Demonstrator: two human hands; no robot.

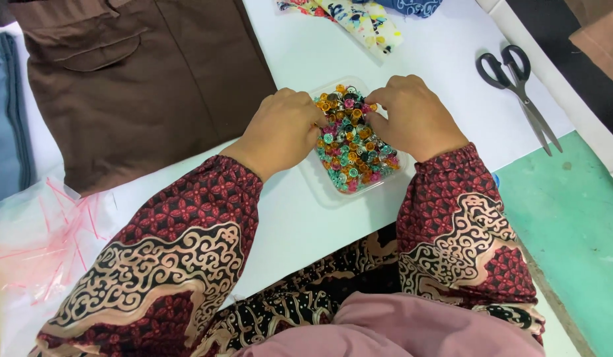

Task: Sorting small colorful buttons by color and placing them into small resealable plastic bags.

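Left hand [280,129] and right hand [415,119] — fingers curled, picking among coloured beads [352,142], clear tray [319,188]

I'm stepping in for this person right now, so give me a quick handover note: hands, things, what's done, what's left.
Left hand: fingers curled at the left edge of the clear tray, touching the small colourful buttons.
Right hand: at the tray's upper right, fingertips in the same pile; whether it pinches one cannot be told.
Nearby: brown trousers to the left, small plastic bags lower left, scissors to the right, all untouched.
Done: nothing is out of the tray.
Left: the whole pile.
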